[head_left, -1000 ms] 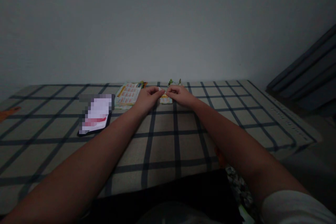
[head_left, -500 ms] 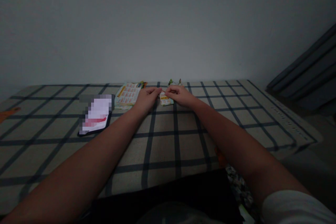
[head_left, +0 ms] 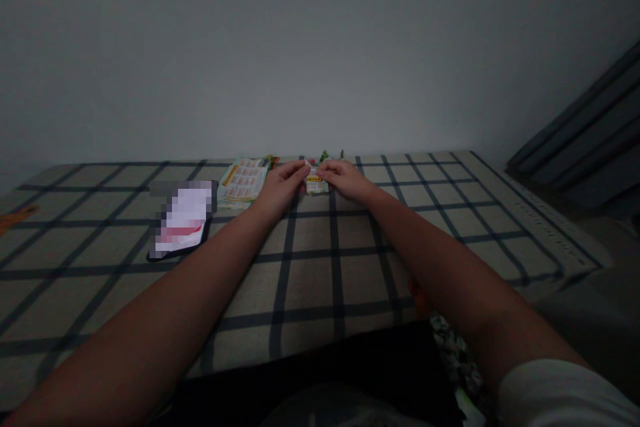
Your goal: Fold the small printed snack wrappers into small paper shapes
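Observation:
Between my two hands is a small folded piece of printed paper (head_left: 317, 185) with a yellow band and rows of print. My left hand (head_left: 287, 181) pinches its left side with thumb and fingers. On the right, my right hand (head_left: 344, 179) grips the upper right part in a pinch. Left of my left hand lies a stack of similar printed sheets (head_left: 246, 180) with a yellow strip and orange-red blocks. Behind my right hand a bit of green, leafy-patterned paper (head_left: 331, 155) pokes out, mostly hidden.
A phone (head_left: 185, 219) with a lit, blurred screen lies at the left. The checked tablecloth (head_left: 310, 280) reaches back to a plain wall (head_left: 320, 53). An orange item (head_left: 17, 217) lies at the far left edge. Grey curtain folds (head_left: 585, 120) hang at the right.
The small paper has risen slightly and sits flatter between my fingers. My right hand's fingertips have shifted onto its upper edge; my left hand has moved up a little.

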`<state>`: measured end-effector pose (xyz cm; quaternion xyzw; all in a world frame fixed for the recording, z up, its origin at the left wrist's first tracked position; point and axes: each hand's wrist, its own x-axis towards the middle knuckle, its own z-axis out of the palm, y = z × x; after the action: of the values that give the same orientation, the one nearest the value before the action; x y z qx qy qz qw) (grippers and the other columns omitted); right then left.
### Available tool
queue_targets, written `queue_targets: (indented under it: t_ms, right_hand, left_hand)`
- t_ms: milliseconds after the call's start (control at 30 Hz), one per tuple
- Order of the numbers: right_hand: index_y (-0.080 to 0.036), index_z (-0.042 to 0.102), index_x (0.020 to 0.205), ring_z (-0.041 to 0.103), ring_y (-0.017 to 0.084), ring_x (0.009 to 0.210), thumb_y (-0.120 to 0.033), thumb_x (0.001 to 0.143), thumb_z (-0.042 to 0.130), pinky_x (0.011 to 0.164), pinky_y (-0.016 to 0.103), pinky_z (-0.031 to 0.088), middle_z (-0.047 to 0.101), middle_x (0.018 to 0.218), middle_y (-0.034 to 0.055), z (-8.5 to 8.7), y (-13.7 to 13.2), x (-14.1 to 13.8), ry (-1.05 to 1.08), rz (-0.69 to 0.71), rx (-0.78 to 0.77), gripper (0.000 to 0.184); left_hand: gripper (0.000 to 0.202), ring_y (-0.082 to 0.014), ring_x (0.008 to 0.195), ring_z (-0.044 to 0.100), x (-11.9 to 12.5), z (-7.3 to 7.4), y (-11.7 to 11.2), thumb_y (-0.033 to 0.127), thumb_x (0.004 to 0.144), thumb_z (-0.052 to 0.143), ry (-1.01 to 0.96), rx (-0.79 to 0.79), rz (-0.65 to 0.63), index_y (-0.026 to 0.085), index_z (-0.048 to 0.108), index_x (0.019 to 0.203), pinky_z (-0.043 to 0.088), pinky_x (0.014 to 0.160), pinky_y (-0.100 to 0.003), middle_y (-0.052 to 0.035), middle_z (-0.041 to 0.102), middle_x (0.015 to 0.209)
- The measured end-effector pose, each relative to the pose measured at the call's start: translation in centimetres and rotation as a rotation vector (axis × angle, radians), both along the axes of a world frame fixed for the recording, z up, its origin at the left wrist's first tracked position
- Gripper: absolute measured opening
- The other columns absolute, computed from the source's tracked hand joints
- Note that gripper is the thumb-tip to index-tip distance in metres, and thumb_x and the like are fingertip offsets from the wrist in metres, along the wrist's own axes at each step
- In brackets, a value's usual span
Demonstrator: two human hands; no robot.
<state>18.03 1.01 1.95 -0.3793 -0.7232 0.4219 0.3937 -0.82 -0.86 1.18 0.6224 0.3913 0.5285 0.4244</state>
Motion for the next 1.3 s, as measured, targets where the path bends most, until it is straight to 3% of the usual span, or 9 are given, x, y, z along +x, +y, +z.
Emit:
queue_targets:
  t_ms: [167, 500, 700, 1000, 1167, 1300]
  right_hand:
    - [-0.018, 0.064, 0.086, 0.06, 0.015, 0.073, -0.036, 0.09, 0.068, 0.066, 0.027, 0.05, 0.067, 0.083, 0.0028, -0.39, 0.18, -0.28, 0.06, -0.036, 0.001, 0.019]
    - [-0.02, 0.077, 0.097, 0.068, 0.02, 0.103, -0.035, 0.092, 0.067, 0.096, 0.035, 0.051, 0.075, 0.104, 0.0086, -0.49, 0.46, 0.18, -0.091, -0.067, 0.233, 0.019]
    - [-0.018, 0.071, 0.095, 0.066, 0.019, 0.091, -0.041, 0.087, 0.073, 0.085, 0.034, 0.053, 0.073, 0.098, 0.0076, -0.4, 0.22, 0.19, -0.064, -0.13, 0.225, 0.024]
    - [-0.02, 0.055, 0.083, 0.059, 0.016, 0.079, -0.043, 0.081, 0.074, 0.074, 0.03, 0.049, 0.062, 0.082, 0.0002, -0.42, 0.12, 0.0, 0.038, -0.108, 0.161, 0.029]
    - [-0.02, 0.053, 0.081, 0.06, 0.015, 0.076, -0.037, 0.081, 0.074, 0.07, 0.028, 0.049, 0.06, 0.079, -0.0001, -0.27, -0.19, -0.26, 0.075, -0.088, 0.083, 0.027]
    - [-0.019, 0.057, 0.083, 0.061, 0.016, 0.077, -0.038, 0.081, 0.075, 0.07, 0.028, 0.049, 0.063, 0.079, 0.0012, -0.18, -0.22, -0.21, 0.053, -0.091, 0.053, 0.026]
  left_hand:
    - [0.035, -0.0133, 0.064, 0.054, 0.02, 0.06, -0.01, 0.049, 0.075, 0.078, -0.008, 0.004, -0.005, 0.019, 0.076, 0.093, 0.043, 0.059, -0.026, -0.0028, 0.069, 0.08]
    - [0.03, -0.0161, 0.073, 0.06, -0.29, 0.02, 0.2, 0.046, 0.077, 0.078, 0.17, 0.122, 0.177, 0.018, 0.076, 0.088, 0.047, 0.068, -0.028, -0.0053, 0.074, 0.087]
    - [0.032, -0.0154, 0.067, 0.055, -0.36, -0.03, 0.29, 0.046, 0.073, 0.082, 0.172, 0.105, 0.24, 0.018, 0.073, 0.084, 0.04, 0.062, -0.027, -0.0017, 0.067, 0.073]
    - [0.031, -0.0175, 0.078, 0.057, -0.45, 0.16, 0.21, 0.047, 0.076, 0.079, 0.26, 0.242, 0.243, 0.02, 0.064, 0.07, 0.044, 0.074, -0.03, -0.0011, 0.064, 0.078]
    - [0.031, -0.0151, 0.062, 0.052, -0.25, -0.44, 0.17, 0.047, 0.08, 0.076, 0.212, 0.126, 0.158, 0.021, 0.06, 0.076, 0.038, 0.059, -0.027, 0.0016, 0.06, 0.066]
    - [0.031, -0.0147, 0.058, 0.049, -0.12, -0.7, 0.08, 0.047, 0.082, 0.075, 0.201, 0.129, 0.129, 0.023, 0.055, 0.077, 0.034, 0.056, -0.026, 0.0032, 0.056, 0.063]
